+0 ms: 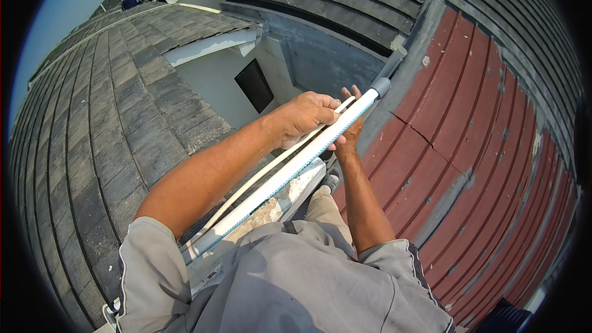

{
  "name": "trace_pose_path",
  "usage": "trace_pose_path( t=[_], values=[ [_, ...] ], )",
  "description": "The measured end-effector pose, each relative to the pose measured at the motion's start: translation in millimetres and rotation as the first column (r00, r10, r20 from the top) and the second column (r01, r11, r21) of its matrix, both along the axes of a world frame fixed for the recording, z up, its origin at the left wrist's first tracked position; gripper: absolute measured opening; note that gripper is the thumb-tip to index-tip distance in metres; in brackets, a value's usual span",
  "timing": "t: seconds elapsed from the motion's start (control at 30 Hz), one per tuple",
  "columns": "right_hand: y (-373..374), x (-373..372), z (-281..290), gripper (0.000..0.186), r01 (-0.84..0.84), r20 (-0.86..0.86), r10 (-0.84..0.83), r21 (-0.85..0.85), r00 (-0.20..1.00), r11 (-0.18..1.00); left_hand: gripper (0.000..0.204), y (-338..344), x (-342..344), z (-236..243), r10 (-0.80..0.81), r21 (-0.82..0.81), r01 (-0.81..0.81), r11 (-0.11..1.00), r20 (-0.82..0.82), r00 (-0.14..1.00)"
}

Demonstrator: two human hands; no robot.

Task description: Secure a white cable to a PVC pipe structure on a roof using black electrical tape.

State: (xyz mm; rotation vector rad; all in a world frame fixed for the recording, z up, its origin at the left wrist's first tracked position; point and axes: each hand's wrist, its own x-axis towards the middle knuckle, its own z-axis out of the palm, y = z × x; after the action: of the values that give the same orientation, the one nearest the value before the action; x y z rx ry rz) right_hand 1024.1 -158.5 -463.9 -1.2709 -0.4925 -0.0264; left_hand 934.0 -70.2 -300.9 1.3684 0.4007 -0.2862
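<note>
A long white pipe point(308, 152) with a grey end fitting point(382, 87) slants from beside my left elbow up toward the upper right. Blue markings run along its lower edge. My left hand point(303, 118) pinches a thin cream cable point(262, 174) close to its end, just above the pipe. The cable lies alongside the pipe and continues down past my left forearm. Behind and under the pipe is my right hand point(351, 132), which supports it near the grey fitting. Its fingertips show above the pipe, while the palm is partly hidden.
Grey tiled roofing point(135, 98) slopes at left, and a dark red ribbed roof point(475, 148) lies at right. Between them drops a gap with pale walls point(213, 83) and a dark window point(254, 85). My shoe point(331, 179) stands beside a weathered pale ledge point(302, 188).
</note>
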Motion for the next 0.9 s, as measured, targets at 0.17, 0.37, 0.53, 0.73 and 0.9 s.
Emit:
trace_pose_path(
  t=[0.17, 0.37, 0.53, 0.73, 0.9],
  values=[
    [-65.9, -24.6, 0.2, 0.051, 0.05, -0.009, -0.058, -0.381, 0.998, 0.923, 0.033, 10.9, 8.4, -16.5, -0.005, -0.165, 0.013, 0.986, 0.052, 0.999],
    [-116.7, 67.5, -27.4, 0.03, 0.087, -0.158, -0.138, -0.296, 0.978, 0.951, 0.046, 8.7, 10.8, -5.3, 0.042, -0.141, -0.026, 0.99, 0.113, 0.993],
    [-96.8, 179.8, -33.2, 0.042, -0.497, -0.434, 0.303, -0.457, 0.848, 0.738, 0.047, 2.8, 16.5, -4.6, 0.04, -0.159, -0.026, 0.987, 0.085, 0.996],
    [-33.2, 222.9, -35.7, 0.06, -0.91, -0.514, 0.753, -0.274, 0.412, 0.311, 0.053, 16.6, 16.0, -13.4, 0.086, -0.236, -0.067, 0.97, 0.071, 0.994],
    [13.2, 190.6, 31.0, 0.046, -0.934, -0.578, 0.795, -0.356, 0.185, -0.042, 0.049, 44.1, 12.5, -31.5, 0.095, -0.23, -0.074, 0.97, 0.086, 0.992]
  ],
)
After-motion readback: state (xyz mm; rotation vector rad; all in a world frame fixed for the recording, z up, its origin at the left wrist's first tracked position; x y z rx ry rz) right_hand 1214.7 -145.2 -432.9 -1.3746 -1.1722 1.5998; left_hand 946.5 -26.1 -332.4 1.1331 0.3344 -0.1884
